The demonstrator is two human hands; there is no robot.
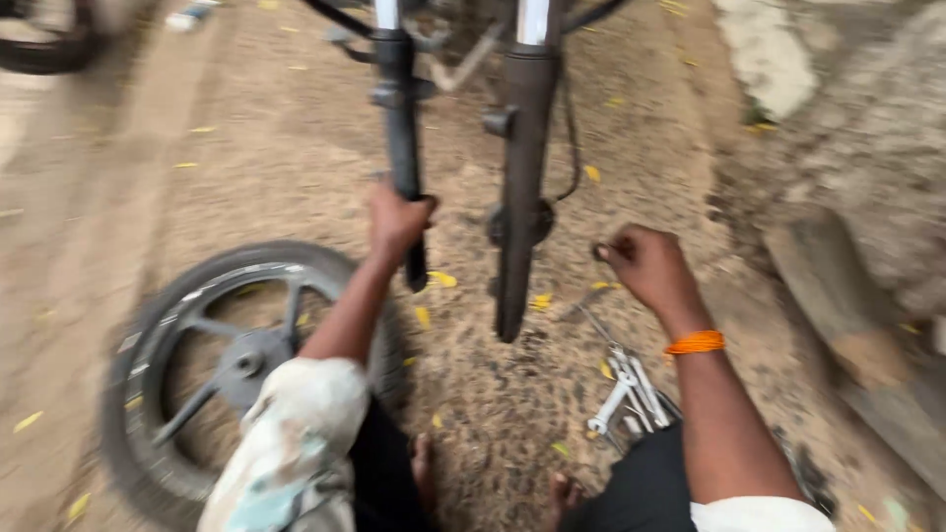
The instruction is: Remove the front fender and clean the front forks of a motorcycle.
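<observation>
Two dark motorcycle fork legs hang down from the top of the head view with no wheel between them. My left hand [396,219] is closed around the left fork leg [402,148] near its lower end. My right hand [645,264] is to the right of the right fork leg [522,167], apart from it, with its fingers pinched on a small dark ring-like part [600,252]. An orange band circles my right wrist. The frame is blurred by motion.
A removed wheel with a black tyre and grey spokes [212,365] lies flat on the dirt at lower left. Several wrenches [631,389] lie on the ground by my right knee. Rough stone [867,197] rises at the right. Yellow leaves dot the dirt.
</observation>
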